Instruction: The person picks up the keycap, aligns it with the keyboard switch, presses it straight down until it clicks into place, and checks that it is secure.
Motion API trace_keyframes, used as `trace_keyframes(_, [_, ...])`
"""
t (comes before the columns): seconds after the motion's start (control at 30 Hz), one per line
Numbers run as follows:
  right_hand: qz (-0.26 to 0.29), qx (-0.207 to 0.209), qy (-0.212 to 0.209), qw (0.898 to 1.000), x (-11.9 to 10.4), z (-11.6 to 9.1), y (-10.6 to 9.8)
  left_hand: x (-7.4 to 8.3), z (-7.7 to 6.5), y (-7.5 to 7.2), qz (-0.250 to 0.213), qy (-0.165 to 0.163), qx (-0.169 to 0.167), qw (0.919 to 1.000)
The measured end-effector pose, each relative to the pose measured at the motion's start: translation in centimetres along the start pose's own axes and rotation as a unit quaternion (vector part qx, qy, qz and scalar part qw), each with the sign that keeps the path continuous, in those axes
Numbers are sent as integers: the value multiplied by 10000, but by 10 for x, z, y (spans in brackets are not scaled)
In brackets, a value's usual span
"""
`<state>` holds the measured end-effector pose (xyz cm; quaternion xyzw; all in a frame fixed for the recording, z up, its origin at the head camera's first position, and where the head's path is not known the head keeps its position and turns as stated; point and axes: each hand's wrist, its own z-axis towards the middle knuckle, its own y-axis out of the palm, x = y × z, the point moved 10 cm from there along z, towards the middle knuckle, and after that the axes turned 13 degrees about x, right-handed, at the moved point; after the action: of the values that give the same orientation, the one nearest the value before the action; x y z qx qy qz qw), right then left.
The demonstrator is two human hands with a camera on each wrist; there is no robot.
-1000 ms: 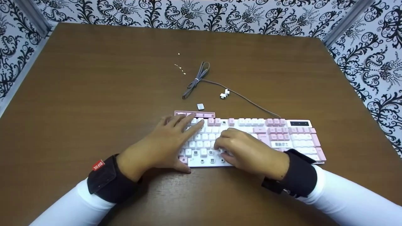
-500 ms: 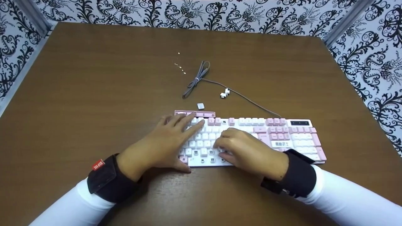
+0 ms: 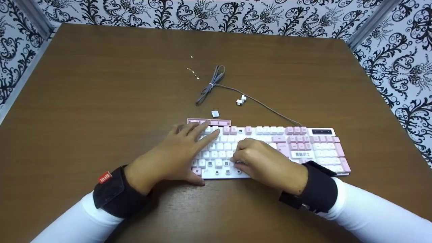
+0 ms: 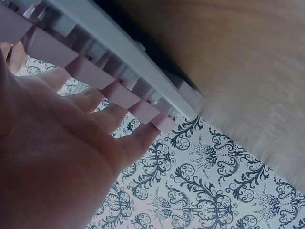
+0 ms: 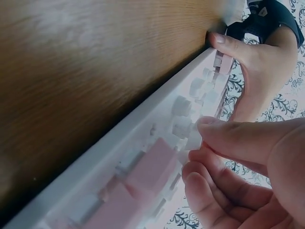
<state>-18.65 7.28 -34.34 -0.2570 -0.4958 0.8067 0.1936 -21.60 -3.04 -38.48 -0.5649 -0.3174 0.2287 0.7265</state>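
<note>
A white-and-pink keyboard (image 3: 301, 147) lies on the brown table, with several key sockets bare in its front rows. My left hand (image 3: 173, 155) spreads over the keyboard's left end, its thumb at the front edge. In the left wrist view the straight fingers of that hand (image 4: 71, 124) lie along a row of pink keys (image 4: 95, 71). Over the middle of the front rows, my right hand (image 3: 265, 164) pinches a white keycap (image 5: 193, 139) between thumb and index finger. Its other fingers curl inward. The head view hides this keycap behind the hand.
A loose white keycap (image 3: 215, 114) lies behind a narrow pink strip (image 3: 220, 123) at the keyboard's back left. Small white pieces (image 3: 241, 100) sit beside the cable (image 3: 266, 107), whose bundled end (image 3: 212, 84) lies farther back. Tiny pale bits (image 3: 195, 74) dot the table (image 3: 118, 77).
My right hand shifts very slightly at the same spot on the keyboard, its wrist a little to the left. The left hand stays in place.
</note>
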Motion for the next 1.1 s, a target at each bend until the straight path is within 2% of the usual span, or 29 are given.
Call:
trace_keyframes(0.43, [-501,113,-282,9983,-10,-1,1,-2,-1,-1,22,-41,-20,10000])
trace_keyframes(0.7, [-227,15,-327,9992,-7,0,1,-2,-1,1,19,-65,-84,9999])
trace_keyframes(0.9, [194,28,-114,9997,1,-2,-1,-1,0,0,24,-42,-83,10000])
trace_keyframes(1.1, [194,-72,12,9998,3,-1,-2,-1,0,-1,-66,-73,-94,9999])
